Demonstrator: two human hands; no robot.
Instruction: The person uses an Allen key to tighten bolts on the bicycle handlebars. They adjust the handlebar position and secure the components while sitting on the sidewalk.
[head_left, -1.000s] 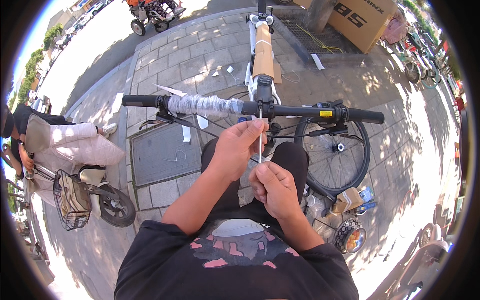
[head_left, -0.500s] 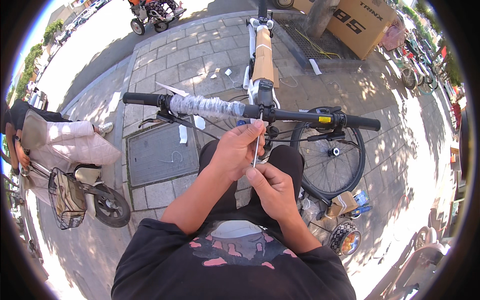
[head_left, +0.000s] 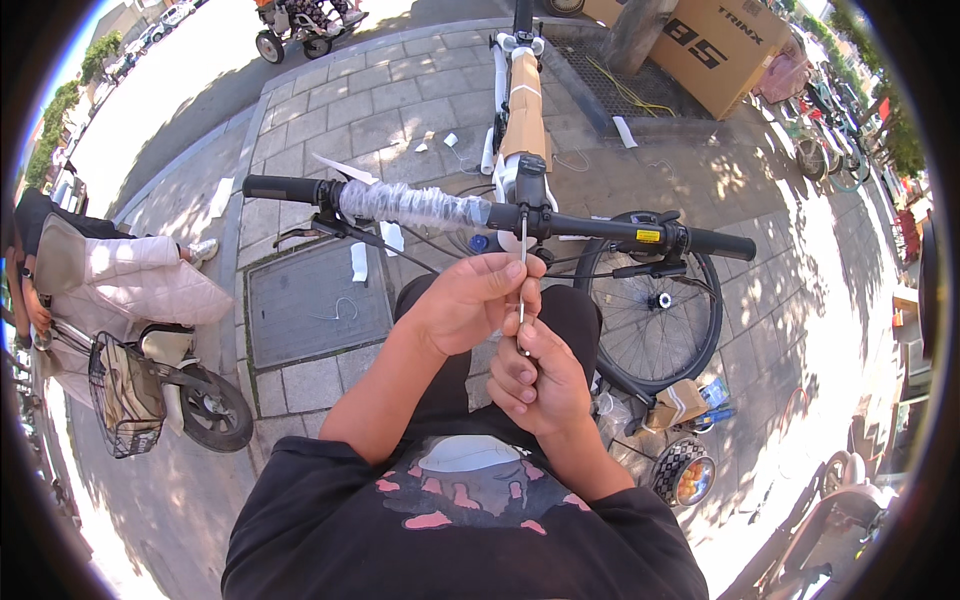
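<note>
A slim metal hex key (head_left: 524,238) runs from the stem clamp (head_left: 533,218) of a bicycle handlebar down between my two hands. My left hand (head_left: 480,298) pinches its middle between thumb and fingers. Lower down, my right hand (head_left: 540,380) is closed with curled fingers about its near end. The key's far tip meets the clamp's front; the exact contact is too small to make out. The black handlebar (head_left: 590,228) lies crosswise ahead of me, clear wrap (head_left: 415,205) round its left half. Cardboard (head_left: 523,100) covers the frame tube beyond.
A spoked wheel (head_left: 655,310) lies right of my knees, near a small cardboard box (head_left: 680,403) and a checkered round container (head_left: 685,472). To the left, a person stands by a scooter with a wire basket (head_left: 125,395). A large carton (head_left: 720,55) leans by a trunk.
The hex key has swung closer to upright in view. My right hand has shifted slightly down and right, its fingers now curled more; my left hand stays pinched on the key.
</note>
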